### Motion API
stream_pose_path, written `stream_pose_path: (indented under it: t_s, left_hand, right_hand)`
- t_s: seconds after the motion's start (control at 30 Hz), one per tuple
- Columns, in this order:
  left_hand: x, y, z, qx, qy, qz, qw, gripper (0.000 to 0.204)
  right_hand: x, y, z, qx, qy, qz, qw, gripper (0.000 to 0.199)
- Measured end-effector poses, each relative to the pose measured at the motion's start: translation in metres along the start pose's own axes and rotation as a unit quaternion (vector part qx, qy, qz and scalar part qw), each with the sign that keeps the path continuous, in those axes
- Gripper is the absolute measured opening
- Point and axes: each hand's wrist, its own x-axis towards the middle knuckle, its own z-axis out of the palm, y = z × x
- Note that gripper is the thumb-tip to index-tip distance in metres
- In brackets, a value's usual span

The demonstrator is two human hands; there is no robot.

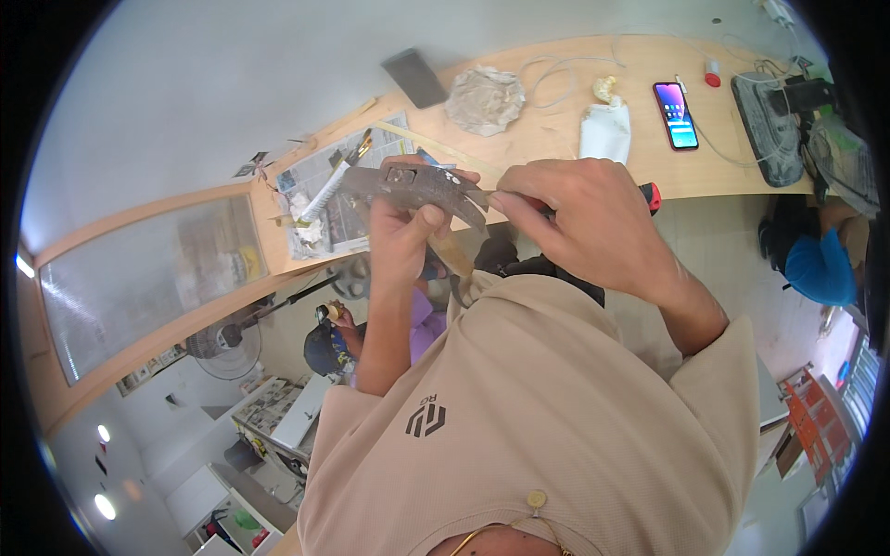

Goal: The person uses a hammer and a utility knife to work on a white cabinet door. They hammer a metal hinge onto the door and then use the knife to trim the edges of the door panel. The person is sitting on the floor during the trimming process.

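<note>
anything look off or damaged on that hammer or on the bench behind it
The hammer head in the left hand looks dull, pitted and rusty, while the right hand works a red-handled tool at its claw end. On the wooden bench, a crumpled paper wad and loose white cable lie scattered.

A smartphone (pixel 676 114), crumpled paper (pixel 485 99), white cloth (pixel 605 131) and newspaper (pixel 336 199) lie on the wooden counter (pixel 556 139).

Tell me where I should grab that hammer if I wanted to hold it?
Probably by the wooden handle, coming from below. It sticks down under the rusty metal hammer head and is long and smooth, made for fingers to wrap round. The left hand already holds there. The head's claw end looks pointed, and the right hand is working a tool against it.
</note>
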Motion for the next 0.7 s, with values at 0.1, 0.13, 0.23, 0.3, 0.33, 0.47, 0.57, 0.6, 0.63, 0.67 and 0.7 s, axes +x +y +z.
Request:
stream_pose_path:
  t_s: [0.1,0.13,0.23,0.3,0.33,0.47,0.57,0.6,0.63,0.67,0.7]
  left_hand:
    - [-0.001,0.002,0.002,0.001,0.006,-0.015,1.0,0.062]
    - [-0.001,0.004,0.004,0.006,0.012,-0.022,1.0,0.062]
    - [-0.001,0.006,0.01,0.019,0.031,-0.035,0.999,0.06]
    - [-0.002,0.006,0.013,0.02,0.047,-0.03,0.998,0.059]
    - [-0.002,0.007,0.013,0.021,0.047,-0.031,0.998,0.06]
    - [-0.003,0.008,0.012,0.03,0.049,-0.044,0.997,0.061]
    - [-0.003,0.006,0.012,0.033,0.047,-0.05,0.997,0.061]
    - [-0.003,0.005,0.011,0.033,0.046,-0.051,0.997,0.061]
    - [-0.004,0.004,0.011,0.033,0.051,-0.05,0.997,0.06]
    - [-0.004,0.003,0.01,0.032,0.056,-0.05,0.997,0.06]
    - [-0.005,0.002,0.01,0.031,0.061,-0.049,0.996,0.059]
  right_hand:
    - [0.002,-0.001,-0.005,-0.008,-0.024,0.019,0.999,0.023]
    - [0.002,-0.001,-0.005,-0.013,-0.026,0.023,0.999,0.023]
    - [0.0,0.003,0.0,-0.019,-0.003,0.012,1.0,0.026]
    - [0.0,0.003,0.001,-0.021,0.002,0.008,1.0,0.027]
    - [0.001,0.003,0.0,-0.023,-0.004,0.01,1.0,0.028]
    - [0.003,0.003,-0.001,-0.033,-0.016,0.01,0.999,0.03]
    - [0.004,0.005,0.004,-0.032,-0.009,0.005,0.999,0.032]
    - [0.005,0.005,0.004,-0.025,-0.01,0.011,1.0,0.032]
    - [0.005,0.005,0.004,-0.019,-0.012,0.017,1.0,0.032]
    - [0.006,0.005,0.004,-0.012,-0.014,0.023,1.0,0.032]
    - [0.005,0.006,0.005,-0.009,-0.004,0.022,1.0,0.032]
